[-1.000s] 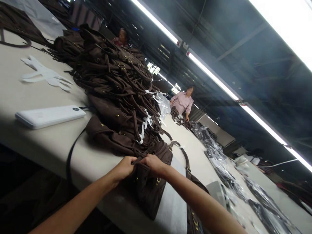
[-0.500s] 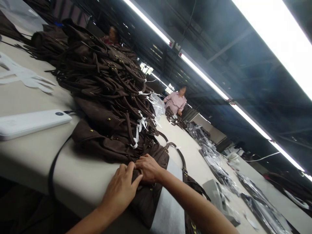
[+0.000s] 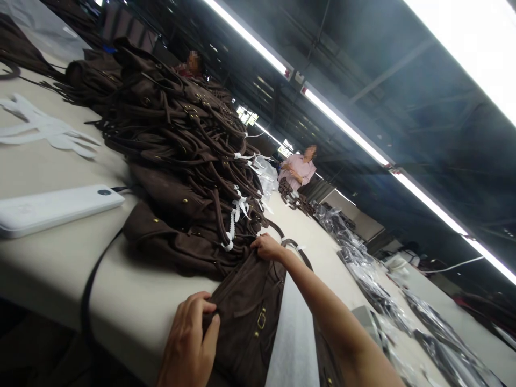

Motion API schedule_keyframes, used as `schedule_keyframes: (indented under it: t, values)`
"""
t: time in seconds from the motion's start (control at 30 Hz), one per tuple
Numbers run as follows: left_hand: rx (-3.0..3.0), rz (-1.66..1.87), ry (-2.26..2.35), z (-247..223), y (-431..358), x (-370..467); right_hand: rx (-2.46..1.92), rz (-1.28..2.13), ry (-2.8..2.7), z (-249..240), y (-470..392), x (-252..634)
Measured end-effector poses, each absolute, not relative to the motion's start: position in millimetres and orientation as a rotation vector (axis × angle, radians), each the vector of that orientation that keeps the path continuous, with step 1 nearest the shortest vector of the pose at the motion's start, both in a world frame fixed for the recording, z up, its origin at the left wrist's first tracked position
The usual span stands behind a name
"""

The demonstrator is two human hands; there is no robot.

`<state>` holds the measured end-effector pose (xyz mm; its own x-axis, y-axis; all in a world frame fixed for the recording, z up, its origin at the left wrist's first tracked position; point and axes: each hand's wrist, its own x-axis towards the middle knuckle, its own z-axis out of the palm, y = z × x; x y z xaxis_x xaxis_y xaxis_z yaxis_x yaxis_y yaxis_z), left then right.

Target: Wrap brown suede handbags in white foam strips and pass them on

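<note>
A dark brown handbag [image 3: 245, 317] with a brass buckle and studs lies in front of me at the table's near edge. My right hand [image 3: 268, 248] is closed on its upper edge at the far corner. At the near corner, my left hand [image 3: 191, 336] has the bag's edge between thumb and curled fingers. A flat whitish sheet [image 3: 296, 336] lies along the bag's right side, partly beneath my right forearm. Just beyond, another brown bag [image 3: 177, 242] touches the heap, its handle wrapped with white strips.
A large pile of brown bags [image 3: 173, 123] fills the table's left middle. A white power bank [image 3: 60, 207] with a cable and white cut-out pieces [image 3: 44, 129] lie left. Plastic-wrapped bags [image 3: 363, 274] line the right side. One person [image 3: 298, 167] stands at the far end, another behind the pile.
My hands have moved apart: the right went away from me along the bag's edge, the left nearer to me. The bag's edge is now stretched out, showing the buckle.
</note>
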<state>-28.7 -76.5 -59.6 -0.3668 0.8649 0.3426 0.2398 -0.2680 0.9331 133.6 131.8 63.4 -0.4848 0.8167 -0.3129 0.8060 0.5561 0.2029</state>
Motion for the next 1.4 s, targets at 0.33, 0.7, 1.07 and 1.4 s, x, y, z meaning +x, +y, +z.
schedule_keyframes:
  t: [0.33, 0.7, 1.07, 1.4]
  values:
    - [1.56, 1.449, 1.475, -38.6, -55.8, -47.3, 1.894, -0.143, 2.29, 26.7, 137.1, 121.0]
    - [1.668, 0.985, 1.342, -1.1, -40.2, -59.1, 1.596, -0.77, 2.459, 66.4, 131.7, 168.2]
    - [0.643, 0.63, 0.392, -5.8, 17.6, -11.0, 1.928, 0.134, 2.47, 30.5, 103.7, 130.1]
    - [0.706, 0.454, 0.474, 2.9, -37.9, -54.6, 2.028, 0.39, 2.401, -0.8, 99.3, 116.6]
